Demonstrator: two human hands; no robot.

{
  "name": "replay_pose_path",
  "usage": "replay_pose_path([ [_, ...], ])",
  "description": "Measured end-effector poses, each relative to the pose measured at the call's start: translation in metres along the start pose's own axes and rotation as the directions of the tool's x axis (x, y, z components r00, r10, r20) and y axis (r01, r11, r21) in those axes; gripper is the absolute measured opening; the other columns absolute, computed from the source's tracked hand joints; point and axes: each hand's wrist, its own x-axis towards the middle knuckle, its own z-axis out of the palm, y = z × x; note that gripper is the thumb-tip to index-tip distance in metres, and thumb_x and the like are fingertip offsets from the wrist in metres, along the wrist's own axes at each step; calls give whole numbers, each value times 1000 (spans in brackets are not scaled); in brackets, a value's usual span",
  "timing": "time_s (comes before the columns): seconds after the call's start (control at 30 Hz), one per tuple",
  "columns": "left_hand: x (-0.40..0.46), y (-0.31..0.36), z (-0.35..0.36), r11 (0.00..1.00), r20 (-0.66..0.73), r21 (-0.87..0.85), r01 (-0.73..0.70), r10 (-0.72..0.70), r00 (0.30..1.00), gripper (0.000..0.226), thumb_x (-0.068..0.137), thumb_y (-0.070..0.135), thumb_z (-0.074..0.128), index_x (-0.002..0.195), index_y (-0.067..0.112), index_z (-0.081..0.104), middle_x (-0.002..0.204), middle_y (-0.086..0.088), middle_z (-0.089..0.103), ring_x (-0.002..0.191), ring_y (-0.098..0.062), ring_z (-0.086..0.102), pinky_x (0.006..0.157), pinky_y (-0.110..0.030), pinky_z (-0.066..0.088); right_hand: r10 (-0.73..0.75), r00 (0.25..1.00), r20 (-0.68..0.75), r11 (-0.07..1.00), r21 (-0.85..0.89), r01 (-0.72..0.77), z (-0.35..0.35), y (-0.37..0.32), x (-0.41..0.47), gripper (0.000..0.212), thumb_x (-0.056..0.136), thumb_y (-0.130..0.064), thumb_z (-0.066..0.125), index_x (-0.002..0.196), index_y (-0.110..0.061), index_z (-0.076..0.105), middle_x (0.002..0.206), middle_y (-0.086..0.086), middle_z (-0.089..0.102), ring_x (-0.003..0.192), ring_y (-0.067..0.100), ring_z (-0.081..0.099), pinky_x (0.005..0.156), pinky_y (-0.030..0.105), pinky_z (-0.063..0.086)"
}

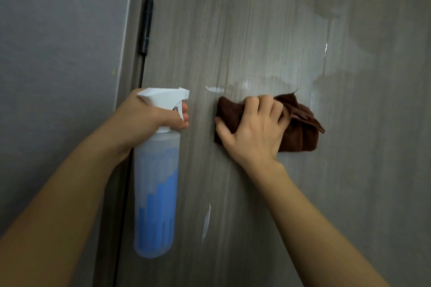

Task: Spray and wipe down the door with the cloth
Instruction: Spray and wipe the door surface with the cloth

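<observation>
A grey wood-grain door (256,30) fills most of the view, with wet shiny streaks across its middle and upper right. My right hand (254,128) presses a crumpled brown cloth (300,128) flat against the door at mid height. My left hand (149,116) grips the neck of a translucent spray bottle (156,193) with a white trigger head and blue markings. A finger rests on the trigger, and the nozzle points right, toward the cloth. The bottle hangs upright near the door's hinge edge.
A black hinge (145,25) sits on the door's left edge, beside the grey door frame (130,42). A plain grey wall (58,53) lies to the left. A drip of liquid (206,221) runs down the door below the cloth.
</observation>
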Motion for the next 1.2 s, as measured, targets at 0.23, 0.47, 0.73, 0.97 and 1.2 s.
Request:
replay_pose_path([
  [0.23, -2, -2, -2, 1000, -3, 12, -11, 11, 1000, 41, 53, 4, 69, 92, -8, 68, 82, -9, 73, 79, -18, 73, 60, -23, 58, -17, 1000, -15, 999, -37, 16, 0, -3, 27, 70, 72, -78, 52, 91, -11, 51, 97, 11, 49, 92, 31, 45, 78, 45, 33],
  [0.47, 0, -4, -4, 1000, -26, 20, -1, 2, 1000, 40, 52, 6, 70, 91, -2, 70, 84, -7, 75, 81, -18, 73, 63, -24, 60, 6, 999, -40, 999, -43, -8, 6, -9, 71, 62, 82, -71, 45, 100, -11, 53, 103, 12, 51, 97, 33, 46, 88, 48, 33],
  [0.73, 2, -6, -5, 999, -23, 40, 8, -7, 1000, 40, 49, 8, 74, 89, 4, 72, 86, -6, 76, 85, -18, 74, 63, -25, 59, -57, 998, 41, 998, -21, 58, 0, -5, -12, 55, 79, -65, 53, 94, -12, 52, 98, 11, 50, 92, 31, 42, 82, 48, 34],
  [0.97, 1, -4, -5, 998, -35, 60, -4, 6, 999, 41, 53, 7, 71, 92, -3, 70, 85, -7, 76, 83, -18, 73, 66, -26, 61, -82, 997, 9, 996, -32, 82, 6, -16, 6, 53, 82, -65, 48, 91, -12, 51, 97, 11, 50, 91, 31, 41, 81, 49, 35],
  [1.2, 0, -4, -9, 995, -67, 103, 12, -5, 998, 37, 52, 9, 72, 89, 2, 72, 89, -9, 76, 86, -20, 74, 78, -35, 60, -8, 999, -49, 999, -43, 5, 14, -36, 67, 54, 84, -64, 48, 96, -12, 55, 100, 11, 53, 95, 33, 47, 84, 47, 32],
])
